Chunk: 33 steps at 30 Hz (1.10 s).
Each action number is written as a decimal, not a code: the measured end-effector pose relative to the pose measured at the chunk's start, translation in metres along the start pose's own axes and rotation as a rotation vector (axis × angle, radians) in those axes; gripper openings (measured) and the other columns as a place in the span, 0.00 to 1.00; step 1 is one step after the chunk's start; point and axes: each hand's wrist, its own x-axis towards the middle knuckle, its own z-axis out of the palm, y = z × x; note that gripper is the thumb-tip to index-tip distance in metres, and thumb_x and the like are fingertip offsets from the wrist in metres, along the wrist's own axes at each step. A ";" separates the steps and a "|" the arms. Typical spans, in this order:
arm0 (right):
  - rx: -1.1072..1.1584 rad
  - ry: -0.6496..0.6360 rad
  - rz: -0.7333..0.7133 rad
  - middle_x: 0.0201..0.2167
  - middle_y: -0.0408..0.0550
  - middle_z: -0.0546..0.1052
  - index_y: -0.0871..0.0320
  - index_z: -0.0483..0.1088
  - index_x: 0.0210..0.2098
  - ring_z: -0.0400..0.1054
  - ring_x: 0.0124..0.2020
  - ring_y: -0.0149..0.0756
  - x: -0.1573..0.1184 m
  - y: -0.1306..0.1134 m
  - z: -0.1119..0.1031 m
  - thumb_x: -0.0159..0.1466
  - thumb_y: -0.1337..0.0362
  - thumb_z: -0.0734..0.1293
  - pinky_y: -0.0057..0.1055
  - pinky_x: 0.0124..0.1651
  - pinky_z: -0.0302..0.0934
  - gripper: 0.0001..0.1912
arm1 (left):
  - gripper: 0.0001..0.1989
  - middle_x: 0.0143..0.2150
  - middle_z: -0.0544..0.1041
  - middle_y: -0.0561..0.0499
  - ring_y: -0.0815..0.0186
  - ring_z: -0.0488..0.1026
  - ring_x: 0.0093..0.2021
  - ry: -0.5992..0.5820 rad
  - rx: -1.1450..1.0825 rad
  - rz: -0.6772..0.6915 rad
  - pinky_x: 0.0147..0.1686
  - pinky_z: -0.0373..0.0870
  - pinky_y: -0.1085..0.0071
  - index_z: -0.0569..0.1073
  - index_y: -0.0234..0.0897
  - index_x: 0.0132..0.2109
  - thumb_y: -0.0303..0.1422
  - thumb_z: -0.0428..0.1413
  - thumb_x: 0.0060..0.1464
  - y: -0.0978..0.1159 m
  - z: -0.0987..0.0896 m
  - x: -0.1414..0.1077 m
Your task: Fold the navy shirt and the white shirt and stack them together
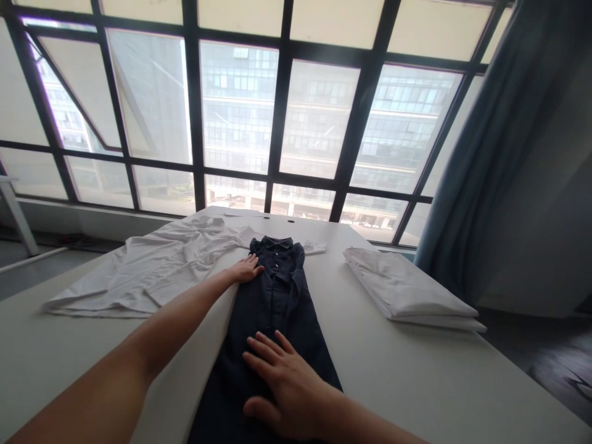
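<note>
A dark navy shirt (pixel 272 296) with a collar and a short row of light buttons lies lengthwise on the white table (pixel 370 345), its collar end away from me. Its sides look folded inward into a long strip, and the near end runs out of view at the bottom. My left hand (pixel 248 269) reaches far forward and rests flat on the shirt's left edge, below the collar. Closer to me, my right hand (pixel 287 385) is spread with fingers apart over the lower part of the shirt. Neither hand grips anything.
Left of the shirt a crumpled white garment (pixel 176 265) is spread on the table. On the right lies a folded white cloth stack (pixel 407 287) near the table's edge. Large framed windows (pixel 238 111) stand beyond, with a blue-grey curtain (pixel 476 166) at right.
</note>
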 end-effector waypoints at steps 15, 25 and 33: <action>-0.270 -0.030 -0.047 0.70 0.55 0.54 0.55 0.54 0.71 0.49 0.69 0.49 0.011 0.042 0.051 0.77 0.63 0.61 0.51 0.69 0.48 0.25 | 0.29 0.70 0.62 0.33 0.50 0.57 0.70 0.086 0.009 -0.001 0.65 0.55 0.54 0.69 0.30 0.63 0.44 0.40 0.68 0.011 -0.013 0.071; -0.078 0.073 0.057 0.63 0.57 0.66 0.60 0.67 0.61 0.57 0.64 0.51 0.007 0.004 0.002 0.72 0.50 0.66 0.47 0.68 0.49 0.25 | 0.22 0.28 0.78 0.43 0.59 0.76 0.29 -0.259 -0.248 -0.023 0.30 0.74 0.68 0.78 0.30 0.33 0.48 0.65 0.49 0.150 -0.042 0.025; -0.091 -0.196 0.687 0.38 0.63 0.77 0.65 0.70 0.50 0.73 0.40 0.61 -0.007 -0.036 -0.040 0.63 0.59 0.73 0.44 0.40 0.65 0.20 | 0.10 0.29 0.76 0.47 0.64 0.73 0.29 -0.185 -0.345 -0.105 0.29 0.74 0.69 0.76 0.23 0.43 0.29 0.56 0.58 0.132 -0.050 0.014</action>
